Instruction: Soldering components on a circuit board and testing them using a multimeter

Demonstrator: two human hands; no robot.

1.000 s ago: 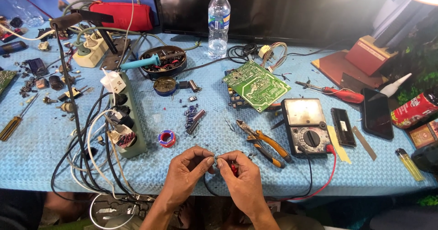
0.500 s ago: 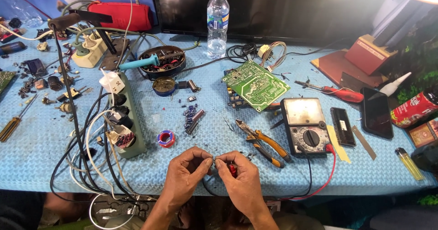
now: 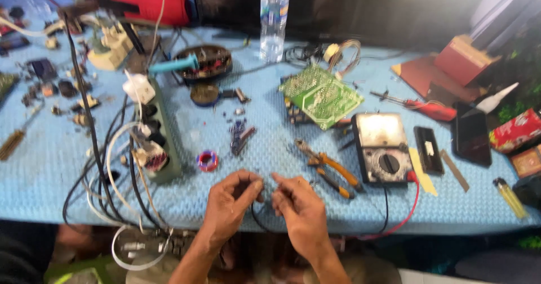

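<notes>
My left hand [image 3: 230, 204] and my right hand [image 3: 297, 207] meet at the front edge of the blue cloth-covered table [image 3: 225, 149], fingertips pinched close together. Both pinch a thin black wire [image 3: 257, 216] that loops down between them. The frame is blurred, so what sits at the fingertips is unclear. Orange-handled pliers [image 3: 329, 168] lie just right of my right hand. A small red and blue solder spool [image 3: 207, 160] sits just beyond my left hand.
A multimeter [image 3: 380, 147] with red and black leads lies to the right, a green circuit board [image 3: 320, 94] behind it. A green power strip [image 3: 160, 140] with tangled cables is at left. A water bottle [image 3: 273, 19], a red screwdriver [image 3: 431, 109] and a yellow lighter [image 3: 510, 196] are around.
The view has shifted and blurred. My hands have drawn slightly apart, and the small red part seen between the fingers earlier is no longer visible.
</notes>
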